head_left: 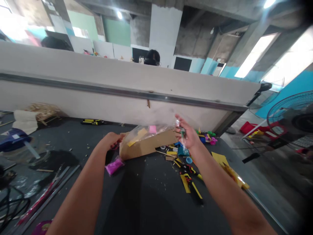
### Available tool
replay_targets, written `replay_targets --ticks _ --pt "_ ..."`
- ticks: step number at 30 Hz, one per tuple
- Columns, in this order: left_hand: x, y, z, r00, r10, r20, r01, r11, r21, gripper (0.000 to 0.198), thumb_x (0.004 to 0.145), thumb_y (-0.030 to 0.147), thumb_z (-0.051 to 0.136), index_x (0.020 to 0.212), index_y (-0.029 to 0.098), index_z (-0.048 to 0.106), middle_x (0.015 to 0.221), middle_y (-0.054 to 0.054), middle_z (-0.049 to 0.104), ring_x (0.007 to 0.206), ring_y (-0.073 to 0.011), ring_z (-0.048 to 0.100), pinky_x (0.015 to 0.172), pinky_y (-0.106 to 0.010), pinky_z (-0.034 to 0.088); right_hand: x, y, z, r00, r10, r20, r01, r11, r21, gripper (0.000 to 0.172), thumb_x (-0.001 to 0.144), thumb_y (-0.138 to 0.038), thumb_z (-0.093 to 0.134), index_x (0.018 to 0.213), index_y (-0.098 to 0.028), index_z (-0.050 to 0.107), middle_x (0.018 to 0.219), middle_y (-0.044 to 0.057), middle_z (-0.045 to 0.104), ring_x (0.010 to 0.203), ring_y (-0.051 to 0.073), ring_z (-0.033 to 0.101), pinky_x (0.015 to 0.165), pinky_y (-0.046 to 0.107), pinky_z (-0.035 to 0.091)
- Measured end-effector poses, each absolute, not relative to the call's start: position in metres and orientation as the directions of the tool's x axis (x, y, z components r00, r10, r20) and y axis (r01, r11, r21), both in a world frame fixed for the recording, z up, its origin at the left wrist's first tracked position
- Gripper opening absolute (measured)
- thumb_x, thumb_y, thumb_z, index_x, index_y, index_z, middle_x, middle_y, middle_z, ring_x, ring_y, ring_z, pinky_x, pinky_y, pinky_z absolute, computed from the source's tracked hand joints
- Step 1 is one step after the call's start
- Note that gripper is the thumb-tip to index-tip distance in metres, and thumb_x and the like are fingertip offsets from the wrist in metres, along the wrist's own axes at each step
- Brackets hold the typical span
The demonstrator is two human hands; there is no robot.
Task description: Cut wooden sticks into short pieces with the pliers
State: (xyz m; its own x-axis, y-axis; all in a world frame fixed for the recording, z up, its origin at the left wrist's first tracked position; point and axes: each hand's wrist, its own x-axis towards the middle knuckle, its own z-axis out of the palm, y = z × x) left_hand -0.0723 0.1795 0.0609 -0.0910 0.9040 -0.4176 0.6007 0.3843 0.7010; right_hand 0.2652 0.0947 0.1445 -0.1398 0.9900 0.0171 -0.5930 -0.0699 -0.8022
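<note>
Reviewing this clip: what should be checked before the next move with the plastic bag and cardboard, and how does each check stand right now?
1. Left hand closed on the left end of the cardboard piece: ok.
2. Right hand pinching the clear plastic bag at its right end: ok.
3. Yellow and pink pieces inside the bag: ok.
4. Bag mouth open or sealed: cannot tell.
5. Table below the right forearm free of clutter: not ok, yellow-handled tools lie there.
6. Pink packet apart from the left hand: ok.
</note>
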Motion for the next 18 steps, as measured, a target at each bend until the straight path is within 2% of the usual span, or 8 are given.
replay_targets --ticks 2,5,9,13,18 --pt "-0.067 0.176 0.062 -0.005 0.88 -0.474 0.518 0.408 0.752 0.033 0.065 0.047 0.059 0.062 0.015 0.063 0.042 0.003 0.039 0.035 -0.0067 0.025 0.038 -0.023 0.02 0.274 0.086 0.145 -0.14 0.989 0.052 -0.591 -0.041 -0.805 0.04 0.07 -0.018 0.06 0.109 -0.028 0.053 0.061 -0.007 0.049 0.047 0.006 0.042 0.036 0.013 0.029" --pt "-0.057 0.172 0.063 0.087 0.88 -0.466 0.417 0.393 0.819 0.027 0.063 0.042 0.062 0.06 0.015 0.063 0.049 0.001 0.046 0.037 -0.0057 0.028 0.038 -0.021 0.018 0.292 0.068 0.135 -0.118 0.993 0.024 -0.527 -0.042 -0.849 0.04 0.071 -0.018 0.059 0.109 -0.027 0.053 0.059 -0.007 0.046 0.046 0.006 0.04 0.036 0.014 0.029" --pt "-0.045 0.169 0.059 0.054 0.904 -0.424 0.431 0.362 0.826 0.025 0.059 0.04 0.066 0.056 0.016 0.061 0.055 -0.002 0.055 0.038 -0.0061 0.031 0.038 -0.021 0.019 0.326 0.044 0.103 0.009 0.994 -0.112 -0.314 -0.104 -0.944 0.04 0.068 -0.02 0.06 0.107 -0.026 0.052 0.057 -0.007 0.046 0.045 0.007 0.041 0.037 0.016 0.029" --pt "-0.036 0.169 0.051 0.102 0.891 -0.442 0.43 0.361 0.828 0.029 0.059 0.044 0.066 0.066 0.016 0.064 0.064 -0.005 0.062 0.039 -0.0055 0.031 0.038 -0.02 0.021 0.355 0.024 0.071 0.194 0.963 -0.188 -0.063 -0.179 -0.982 0.038 0.063 -0.023 0.063 0.101 -0.02 0.057 0.052 -0.006 0.049 0.046 0.009 0.044 0.042 0.02 0.032" --pt "-0.03 0.17 0.044 0.119 0.907 -0.403 0.472 0.306 0.827 0.024 0.06 0.04 0.065 0.067 0.017 0.064 0.058 -0.001 0.057 0.038 -0.0052 0.03 0.038 -0.02 0.021 0.36 0.01 0.06 0.152 0.967 -0.203 0.134 -0.224 -0.965 0.04 0.066 -0.025 0.057 0.104 -0.017 0.06 0.052 -0.005 0.052 0.049 0.011 0.047 0.052 0.023 0.037"
